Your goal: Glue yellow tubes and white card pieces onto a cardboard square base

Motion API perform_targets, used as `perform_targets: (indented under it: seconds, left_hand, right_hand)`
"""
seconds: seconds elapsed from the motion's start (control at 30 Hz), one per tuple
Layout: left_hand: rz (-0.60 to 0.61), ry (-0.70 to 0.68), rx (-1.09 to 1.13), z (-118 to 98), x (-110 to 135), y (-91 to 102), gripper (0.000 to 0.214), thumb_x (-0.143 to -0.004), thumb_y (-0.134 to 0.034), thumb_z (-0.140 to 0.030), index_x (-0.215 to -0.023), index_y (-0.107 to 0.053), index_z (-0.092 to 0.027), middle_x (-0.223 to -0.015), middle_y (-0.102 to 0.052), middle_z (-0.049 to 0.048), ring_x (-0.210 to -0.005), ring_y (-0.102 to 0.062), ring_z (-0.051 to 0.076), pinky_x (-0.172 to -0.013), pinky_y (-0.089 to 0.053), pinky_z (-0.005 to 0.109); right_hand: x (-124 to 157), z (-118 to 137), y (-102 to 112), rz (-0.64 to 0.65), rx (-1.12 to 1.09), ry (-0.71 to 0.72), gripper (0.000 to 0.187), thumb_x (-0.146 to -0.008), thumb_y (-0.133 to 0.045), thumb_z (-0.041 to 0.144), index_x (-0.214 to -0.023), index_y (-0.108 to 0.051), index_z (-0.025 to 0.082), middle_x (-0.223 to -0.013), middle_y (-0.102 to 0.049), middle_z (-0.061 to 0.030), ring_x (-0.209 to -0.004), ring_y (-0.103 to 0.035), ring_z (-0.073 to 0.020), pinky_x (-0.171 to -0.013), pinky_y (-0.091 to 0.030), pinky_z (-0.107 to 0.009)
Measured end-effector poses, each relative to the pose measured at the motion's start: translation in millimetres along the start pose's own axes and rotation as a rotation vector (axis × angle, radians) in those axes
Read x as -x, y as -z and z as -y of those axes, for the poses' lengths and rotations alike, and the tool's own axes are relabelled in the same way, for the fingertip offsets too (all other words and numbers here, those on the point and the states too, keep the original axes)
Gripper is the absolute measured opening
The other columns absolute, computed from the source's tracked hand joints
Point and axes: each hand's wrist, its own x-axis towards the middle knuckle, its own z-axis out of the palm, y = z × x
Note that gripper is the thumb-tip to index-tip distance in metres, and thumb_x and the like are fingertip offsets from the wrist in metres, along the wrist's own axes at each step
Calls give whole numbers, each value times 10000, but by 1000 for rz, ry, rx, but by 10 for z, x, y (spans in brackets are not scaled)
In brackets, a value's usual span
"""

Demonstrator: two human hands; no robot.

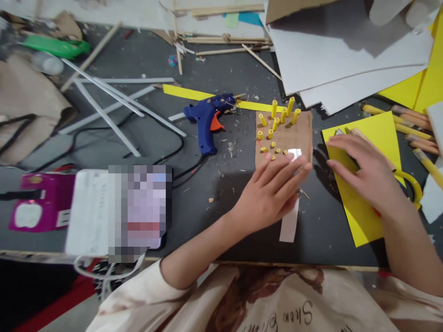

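My left hand (273, 191) lies flat, fingers stretched out, on the near edge of a brown cardboard piece (294, 133). Several short yellow paper tubes (277, 121) stand upright on that cardboard. A small white strip (290, 226) lies under and below my left hand. My right hand (360, 173) rests open, palm down, on a yellow paper sheet (367, 203), its fingers pointing left toward the cardboard. Neither hand grips anything that I can see.
A blue hot glue gun (207, 120) lies left of the cardboard, its black cord trailing. White sticks (110, 108), a yellow strip (194, 93), white sheets (346, 60), yellow-handled scissors (413, 184), rolled paper tubes (411, 124), a magenta box (38, 200) and a white box (86, 212) surround the dark tabletop.
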Motion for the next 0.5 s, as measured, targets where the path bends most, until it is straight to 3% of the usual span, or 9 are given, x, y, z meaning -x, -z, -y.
perform_targets:
  seconds: [0.1, 0.17, 0.27, 0.4, 0.5]
  left_hand:
    - [137, -75, 151, -173, 112, 65, 315, -924, -501, -239, -1208, -603, -149, -1289, -660, 103, -1193, -610, 202, -1126, -414, 391]
    - [273, -174, 195, -256, 236, 53, 314, -906, -547, -295, -1186, -625, -178, -1329, -639, 77, -1218, -594, 217, -1099, -447, 397]
    - [338, -213, 169, -274, 419, 15, 347, -914, -558, -339, -1228, -612, -201, -1408, -580, 62, -1320, -518, 218, -1154, -386, 413]
    - [289, -149, 90, -133, 527, 58, 425, -946, -517, -298, -1357, -518, -186, -1437, -551, 72, -1352, -489, 213, -1150, -380, 403]
    - [235, -80, 6, -37, 532, 116, 437, -937, -542, -296, -1353, -521, -165, -1421, -553, 138, -1337, -505, 253, -1086, -440, 413]
  right_hand:
    - [222, -226, 148, -114, 251, -146, 446, -849, -647, 417, -1259, -539, 278, -1171, -641, -160, -1111, -599, -356, -927, -477, -522]
    - [370, -384, 199, -127, 390, -267, 616, -727, -710, 606, -1199, -567, 236, -997, -642, -193, -979, -613, -402, -796, -488, -541]
    - [522, -473, 228, -58, 396, -299, 600, -763, -543, 747, -1049, -620, 225, -874, -619, -177, -844, -617, -380, -693, -479, -513]
    - [546, -217, 263, -80, 434, -353, 476, -834, -534, 647, -1054, -656, 244, -903, -651, -146, -848, -632, -334, -689, -481, -457]
    - [479, 115, 254, 16, 170, -493, 425, -826, -592, 578, -1041, -646, 216, -997, -668, -126, -886, -635, -284, -728, -492, -398]
